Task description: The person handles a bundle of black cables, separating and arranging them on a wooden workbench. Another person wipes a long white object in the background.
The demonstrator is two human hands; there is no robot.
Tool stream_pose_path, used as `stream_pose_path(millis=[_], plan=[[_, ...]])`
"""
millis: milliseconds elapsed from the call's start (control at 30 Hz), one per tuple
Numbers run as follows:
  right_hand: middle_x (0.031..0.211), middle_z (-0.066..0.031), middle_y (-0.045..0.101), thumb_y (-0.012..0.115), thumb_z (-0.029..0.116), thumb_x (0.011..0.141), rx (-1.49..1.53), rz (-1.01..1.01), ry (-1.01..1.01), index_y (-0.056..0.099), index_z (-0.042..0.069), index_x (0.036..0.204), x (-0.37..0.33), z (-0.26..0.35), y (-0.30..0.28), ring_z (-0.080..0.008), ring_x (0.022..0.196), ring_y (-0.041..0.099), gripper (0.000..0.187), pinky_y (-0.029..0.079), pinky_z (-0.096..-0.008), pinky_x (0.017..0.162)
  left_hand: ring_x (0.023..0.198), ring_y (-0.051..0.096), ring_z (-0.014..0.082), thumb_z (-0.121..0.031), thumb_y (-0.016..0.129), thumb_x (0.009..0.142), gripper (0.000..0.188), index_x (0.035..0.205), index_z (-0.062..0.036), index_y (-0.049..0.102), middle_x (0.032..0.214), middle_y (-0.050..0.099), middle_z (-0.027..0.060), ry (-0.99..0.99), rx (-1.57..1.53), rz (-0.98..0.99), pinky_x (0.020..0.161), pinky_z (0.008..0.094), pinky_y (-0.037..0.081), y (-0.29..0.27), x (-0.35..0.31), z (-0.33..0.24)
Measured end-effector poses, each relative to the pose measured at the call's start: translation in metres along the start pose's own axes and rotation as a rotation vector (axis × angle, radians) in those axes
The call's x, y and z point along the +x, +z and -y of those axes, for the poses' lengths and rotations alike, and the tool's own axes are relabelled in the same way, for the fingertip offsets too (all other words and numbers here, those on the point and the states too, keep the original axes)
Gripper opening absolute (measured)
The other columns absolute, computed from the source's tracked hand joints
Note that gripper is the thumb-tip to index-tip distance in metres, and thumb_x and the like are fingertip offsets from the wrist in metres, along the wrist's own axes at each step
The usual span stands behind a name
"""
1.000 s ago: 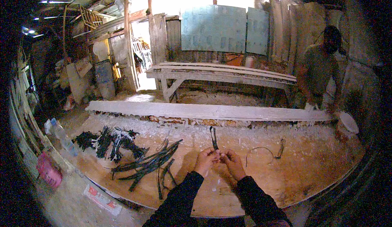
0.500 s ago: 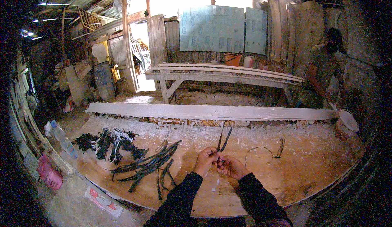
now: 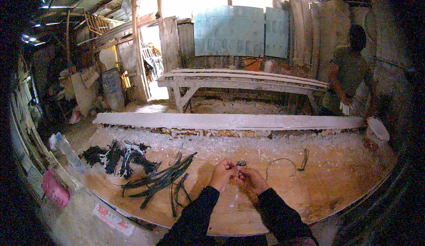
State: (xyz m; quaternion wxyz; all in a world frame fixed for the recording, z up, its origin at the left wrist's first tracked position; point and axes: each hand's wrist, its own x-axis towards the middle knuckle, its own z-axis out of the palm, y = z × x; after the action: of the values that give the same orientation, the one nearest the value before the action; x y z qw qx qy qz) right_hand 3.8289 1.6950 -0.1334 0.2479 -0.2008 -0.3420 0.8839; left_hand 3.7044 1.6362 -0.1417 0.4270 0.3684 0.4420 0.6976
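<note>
My left hand [image 3: 222, 175] and my right hand [image 3: 254, 181] meet over the plywood table, fingers pinched together. Between their fingertips a small piece of a black strip [image 3: 241, 163] shows; the rest of it is hidden by the fingers. To the left lies a loose pile of long black strips [image 3: 164, 179] on the board. Beyond that pile sit several tied black bundles [image 3: 121, 156], some with whitish ends. A thin curled black strand [image 3: 283, 160] and a short dark piece [image 3: 304, 159] lie right of my hands.
A long whitish plank [image 3: 230, 120] runs along the table's far side. A plastic bottle [image 3: 68, 149] lies at the left edge, a pink perforated shoe [image 3: 56, 188] below it. A co-worker [image 3: 349, 78] stands far right near a white bucket [image 3: 377, 128]. Behind is a wooden bench [image 3: 248, 83].
The two strip ends that stuck up from my fingers are no longer upright; only a small dark piece shows. My hands stayed nearly in place. The co-worker has straightened and drawn back from the bucket.
</note>
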Motion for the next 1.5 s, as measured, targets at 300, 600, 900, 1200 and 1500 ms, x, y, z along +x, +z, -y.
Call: stream_pose_path(millis=[300,600,900,1200,1500], plan=[[0.082,-0.0069,0.057,0.054,0.006,0.079,-0.199,-0.017,-0.24,0.051,0.001,0.087,-0.003,0.005,0.001,-0.0161,0.073,0.056,0.01,0.048,-0.0287,0.069,0.061,0.056,0.0116,-0.01,0.062,0.074,0.013,0.081,-0.0049,0.052,0.072,0.058,0.0039,-0.013,-0.041,-0.059,0.051,0.0216,0.045,0.003,0.001,0.004],[0.083,-0.0056,0.057,0.057,0.004,0.075,-0.194,-0.036,-0.313,0.053,0.002,0.087,-0.007,0.006,0.01,-0.0153,0.075,0.055,0.012,0.046,-0.0279,0.072,0.06,0.055,0.0108,-0.013,0.061,0.075,0.011,0.078,-0.0048,0.054,0.069,0.057,0.0026,-0.011,-0.129,-0.059,0.056,0.0222,0.045,0.002,0.0,0.002],[0.077,-0.0052,0.057,0.055,0.003,0.076,-0.18,-0.026,-0.315,0.054,0.002,0.083,-0.007,0.005,0.008,-0.0144,0.07,0.055,0.007,0.047,-0.0251,0.066,0.06,0.054,0.0108,-0.016,0.061,0.076,0.014,0.078,-0.0036,0.054,0.069,0.056,0.0028,-0.023,-0.142,-0.058,0.057,0.0215,0.044,0.006,-0.004,0.0],[0.075,-0.0043,0.056,0.058,0.004,0.075,-0.205,-0.003,-0.33,0.051,0.005,0.078,-0.009,0.006,0.015,-0.0154,0.07,0.056,0.007,0.047,-0.0288,0.068,0.062,0.054,0.01,-0.017,0.061,0.076,0.015,0.08,-0.0036,0.055,0.07,0.057,0.0023,-0.035,-0.096,-0.041,0.057,0.0213,0.044,0.003,-0.001,0.006],[0.077,-0.0024,0.053,0.056,0.007,0.078,-0.333,-0.069,-0.516,0.048,0.007,0.082,-0.005,-0.003,0.01,-0.0143,0.071,0.054,0.009,0.046,-0.0275,0.066,0.068,0.057,0.0104,-0.011,0.061,0.076,0.012,0.082,-0.0057,0.053,0.079,0.059,0.0037,-0.03,-0.141,-0.038,0.057,0.0214,0.046,0.005,0.001,0.012]])
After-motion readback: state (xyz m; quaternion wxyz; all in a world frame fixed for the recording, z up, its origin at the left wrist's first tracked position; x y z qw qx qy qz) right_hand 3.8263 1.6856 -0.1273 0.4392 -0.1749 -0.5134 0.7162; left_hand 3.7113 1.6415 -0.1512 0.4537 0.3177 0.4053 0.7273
